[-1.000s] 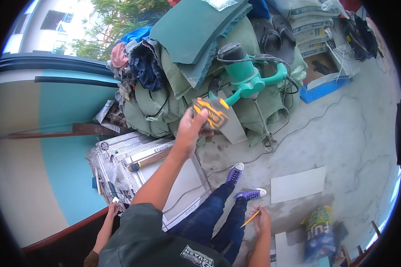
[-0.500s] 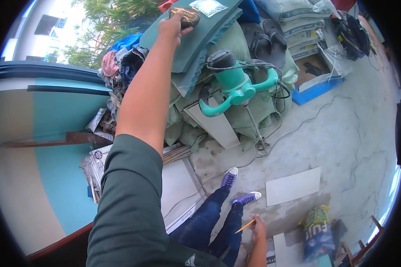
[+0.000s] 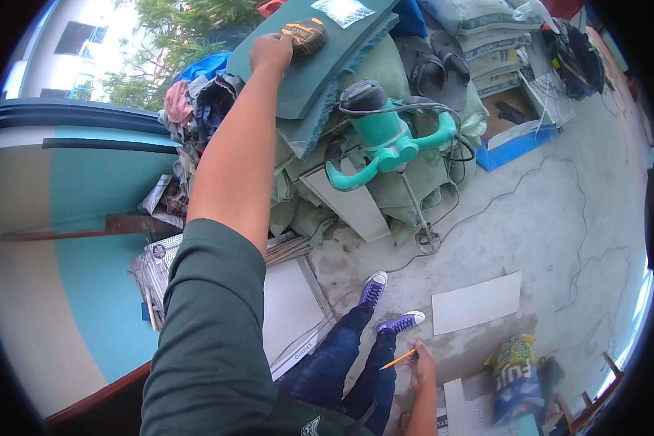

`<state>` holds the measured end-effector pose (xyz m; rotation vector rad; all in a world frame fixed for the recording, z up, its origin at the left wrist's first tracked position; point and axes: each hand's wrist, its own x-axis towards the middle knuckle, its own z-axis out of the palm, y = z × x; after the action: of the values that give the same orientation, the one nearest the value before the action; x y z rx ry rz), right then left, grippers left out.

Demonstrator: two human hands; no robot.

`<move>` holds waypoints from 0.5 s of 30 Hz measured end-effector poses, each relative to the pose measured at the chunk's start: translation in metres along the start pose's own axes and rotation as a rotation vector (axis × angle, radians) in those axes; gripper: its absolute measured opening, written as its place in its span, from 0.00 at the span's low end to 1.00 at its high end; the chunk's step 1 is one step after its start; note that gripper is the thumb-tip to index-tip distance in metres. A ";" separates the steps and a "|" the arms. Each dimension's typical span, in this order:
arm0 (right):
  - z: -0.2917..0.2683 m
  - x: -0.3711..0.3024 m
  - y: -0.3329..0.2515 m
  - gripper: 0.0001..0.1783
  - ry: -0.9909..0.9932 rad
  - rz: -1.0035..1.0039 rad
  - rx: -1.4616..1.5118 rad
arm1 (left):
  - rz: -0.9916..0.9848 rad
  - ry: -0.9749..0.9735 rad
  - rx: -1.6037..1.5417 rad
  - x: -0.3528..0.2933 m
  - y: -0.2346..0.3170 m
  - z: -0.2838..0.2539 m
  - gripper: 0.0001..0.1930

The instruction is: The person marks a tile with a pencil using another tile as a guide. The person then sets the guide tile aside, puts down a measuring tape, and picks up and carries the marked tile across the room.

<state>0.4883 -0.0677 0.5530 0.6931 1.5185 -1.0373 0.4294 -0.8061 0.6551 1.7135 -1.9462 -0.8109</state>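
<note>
My left hand [image 3: 271,52] reaches far forward over the grey-green slabs [image 3: 289,93]. Its fingers are closed at the left end of a black and orange tape measure [image 3: 305,36], partly hiding that end. A small clear-and-white packet [image 3: 341,11] lies on the top slab beyond it. Low in the view, beside my right leg, my right hand [image 3: 423,365] pinches a yellow pencil [image 3: 398,360], its tip pointing left.
A green mixer drill [image 3: 389,142] leans on stacked sacks [image 3: 367,207], its cable trailing over the floor. Black sandals [image 3: 441,71] lie behind it. Tiles [image 3: 477,304] and a colourful bag [image 3: 517,381] are to the right, a boxed panel [image 3: 287,305] by my legs.
My left hand has shifted from over the tape measure to its left end, and the tape measure has moved slightly nearer. My right hand keeps the pencil, almost unmoved.
</note>
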 end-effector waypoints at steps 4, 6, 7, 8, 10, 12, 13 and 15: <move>0.007 -0.001 -0.009 0.18 -0.036 -0.016 0.028 | 0.023 0.043 -0.001 0.008 -0.015 0.000 0.21; 0.010 -0.004 -0.015 0.18 -0.049 -0.024 0.038 | 0.020 0.048 -0.010 0.001 -0.017 -0.001 0.20; 0.013 -0.006 -0.017 0.18 -0.050 -0.023 0.036 | 0.028 0.036 -0.032 -0.001 -0.018 -0.003 0.20; 0.015 -0.008 -0.020 0.18 -0.057 -0.035 0.041 | 0.036 0.025 -0.053 -0.003 -0.019 -0.005 0.20; 0.014 -0.010 -0.020 0.18 -0.056 -0.046 0.045 | 0.092 0.081 -0.007 -0.018 -0.020 -0.006 0.21; 0.014 -0.010 -0.021 0.18 -0.071 -0.052 0.058 | 0.150 0.143 0.042 -0.023 -0.024 -0.008 0.21; 0.015 -0.010 -0.022 0.18 -0.075 -0.052 0.056 | 0.189 0.228 0.047 -0.023 -0.030 -0.011 0.21; 0.017 -0.013 -0.024 0.16 -0.079 -0.047 0.085 | 0.226 0.312 0.052 -0.029 -0.035 -0.015 0.21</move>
<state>0.4780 -0.0924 0.5712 0.6708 1.4354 -1.1569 0.4698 -0.7824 0.6443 1.5072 -1.9105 -0.3888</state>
